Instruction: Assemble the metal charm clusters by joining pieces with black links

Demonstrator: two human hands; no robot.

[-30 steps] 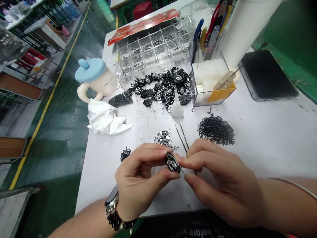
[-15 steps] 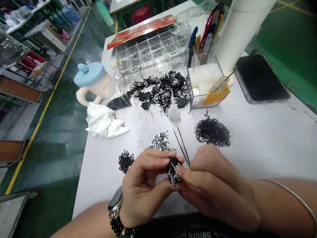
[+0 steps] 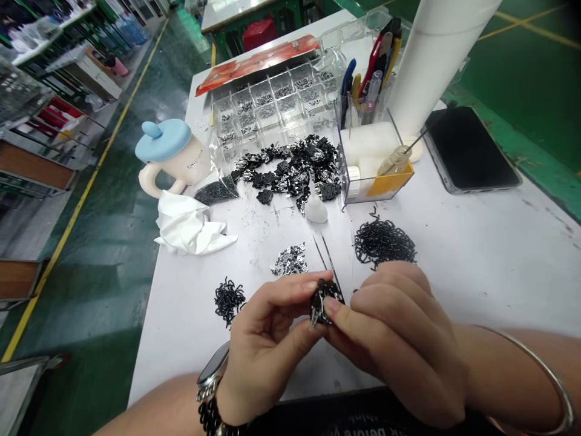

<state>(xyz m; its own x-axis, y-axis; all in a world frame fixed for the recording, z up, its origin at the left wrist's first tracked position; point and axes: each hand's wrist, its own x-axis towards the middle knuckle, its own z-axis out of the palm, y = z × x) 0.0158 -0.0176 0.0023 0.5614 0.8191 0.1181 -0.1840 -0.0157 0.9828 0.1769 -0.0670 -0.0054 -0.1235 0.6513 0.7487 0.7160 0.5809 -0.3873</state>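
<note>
Over a white-topped workbench (image 3: pixel 181 357), a small black-and-silver metal assembly (image 3: pixel 325 301) is held in the air near the bench's front edge. It is pinched in a narrow grip between the thumb and forefinger of the left hand (image 3: pixel 265 342), and its other side is pressed by the thumb and fingers of the right hand (image 3: pixel 399 336). Fine black tweezers (image 3: pixel 327 260) are seen just behind the assembly, with the tips pointing away; the lower end is hidden by the right hand, so whether they are gripped cannot be told. A scatter of silver stamped pieces (image 3: pixel 288 260) lies just beyond the left hand, with a tangle of black wire clips (image 3: pixel 229 301) to its left and a larger tangle of black wire clips (image 3: pixel 385 242) beyond the right hand. Farther away, a heap of black-and-silver hinge-like parts (image 3: pixel 288 169) is spread before a clear compartment box (image 3: pixel 272 103). A blue-lidded mug (image 3: pixel 175 160) and a crumpled white cloth (image 3: pixel 190 227) are placed at the bench's left side.
</note>
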